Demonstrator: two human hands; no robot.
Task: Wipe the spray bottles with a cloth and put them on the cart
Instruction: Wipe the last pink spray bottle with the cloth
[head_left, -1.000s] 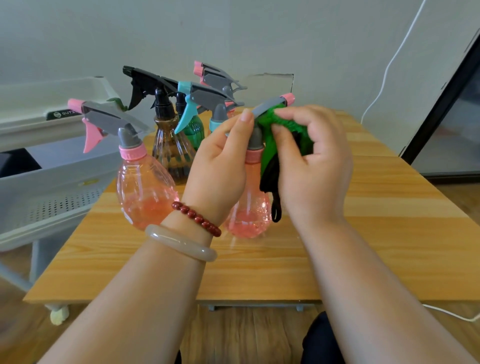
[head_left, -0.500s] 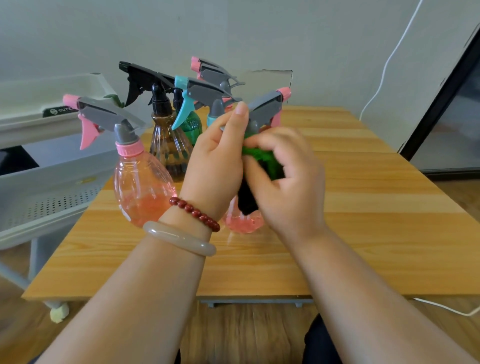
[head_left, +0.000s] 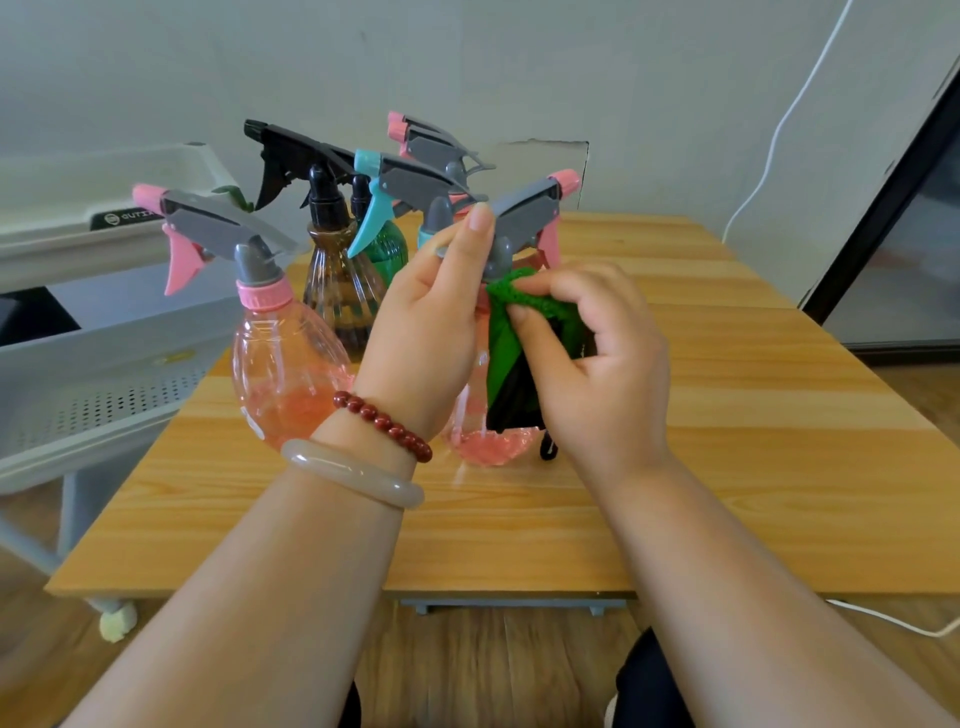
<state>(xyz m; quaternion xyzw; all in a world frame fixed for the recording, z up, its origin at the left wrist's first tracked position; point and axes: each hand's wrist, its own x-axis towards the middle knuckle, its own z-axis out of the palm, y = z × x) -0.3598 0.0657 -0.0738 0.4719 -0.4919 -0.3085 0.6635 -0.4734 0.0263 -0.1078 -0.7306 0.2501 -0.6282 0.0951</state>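
A pink spray bottle (head_left: 493, 447) with a grey head and pink nozzle stands on the wooden table (head_left: 727, 467) in front of me. My left hand (head_left: 426, 332) grips its neck, fingers curled round it with the index finger up against the grey head. My right hand (head_left: 597, 364) pinches a green and black cloth (head_left: 511, 353) against the bottle's neck and side. The cloth hangs down over the bottle's body. Much of the bottle is hidden behind both hands.
A second pink bottle (head_left: 283, 374) stands left of my hands. Behind it are a brown bottle (head_left: 337, 296), a green one (head_left: 389, 249) and further spray heads. A grey cart (head_left: 93, 379) with perforated shelves stands at the table's left edge. A white cable (head_left: 769, 135) runs down the wall.
My right hand slid the cloth from the spray head down to the neck and body of the bottle. The left hand kept its hold on the neck.
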